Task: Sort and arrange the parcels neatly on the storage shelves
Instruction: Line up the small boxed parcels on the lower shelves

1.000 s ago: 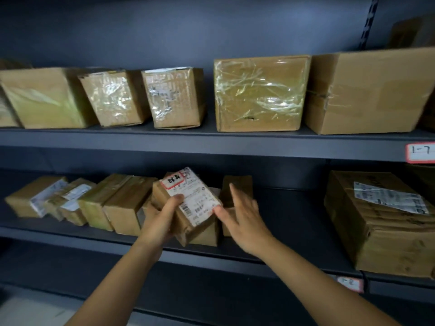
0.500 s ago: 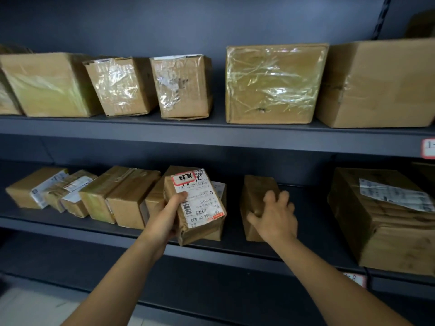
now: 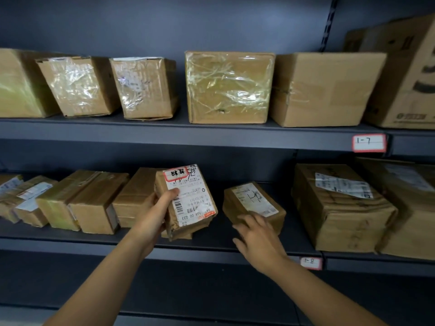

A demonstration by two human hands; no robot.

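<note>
Left hand is gripping the labelled parcel along its left edge, thumb lying across the white label and fingers wrapping behind. The parcel is standing on end and leaning slightly, just above the front of the lower shelf; whether its bottom is touching the shelf cannot be told. Right hand is lying with fingers spread and fairly straight against the near end of the small parcel, not closing round it. That parcel is lying flat, label up, just beyond the fingertips and sitting a little askew. Just left of the left hand a row of parcels is standing packed side by side; to the right of the right hand, with bare shelf between, a large box is sitting. In my judgement the work is at the placing stage, with a slot being opened between the two hands. The one-sided hold on the labelled parcel is the main risk: its wrapping is looking creased and glossy, so it could be twisting out of the grip and dropping off the shelf front. A push from flat fingers could also be turning the small parcel further askew, or driving it against the large box.
</note>
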